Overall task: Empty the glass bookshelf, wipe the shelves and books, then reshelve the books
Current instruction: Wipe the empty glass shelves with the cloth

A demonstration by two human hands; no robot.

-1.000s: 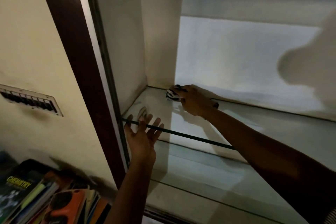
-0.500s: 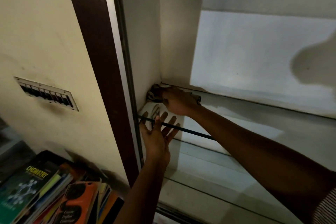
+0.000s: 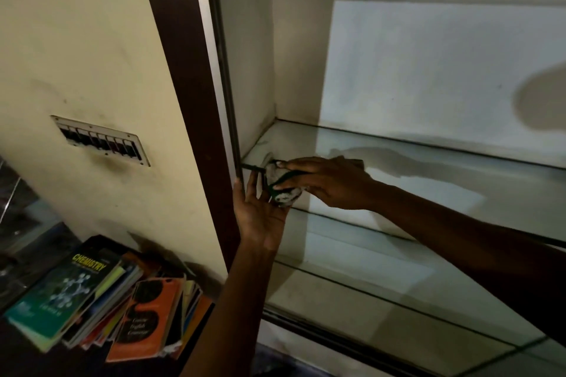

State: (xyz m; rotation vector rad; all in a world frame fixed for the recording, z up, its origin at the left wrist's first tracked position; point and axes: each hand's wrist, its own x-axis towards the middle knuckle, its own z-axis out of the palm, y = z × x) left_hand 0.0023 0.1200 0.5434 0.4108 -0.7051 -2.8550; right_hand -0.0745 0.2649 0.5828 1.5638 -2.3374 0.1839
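The glass shelf (image 3: pixel 428 180) of the bookshelf holds no books. My right hand (image 3: pixel 330 182) grips a crumpled black-and-white cloth (image 3: pixel 280 185) at the shelf's front left corner, right over the glass edge. My left hand (image 3: pixel 260 211) is cupped palm-up just under that corner, fingers spread and touching the shelf's underside beside the cloth. A second glass shelf (image 3: pixel 382 288) lies below, also bare.
A dark brown cabinet frame (image 3: pixel 186 95) stands left of the shelves. A pile of books (image 3: pixel 101 297), a green chemistry book on top, lies at lower left. A switch panel (image 3: pixel 101 141) sits on the cream wall.
My right hand dragged the cloth from the shelf's back left corner forward to its front edge. My left hand stayed under the front corner, now cupped below the cloth.
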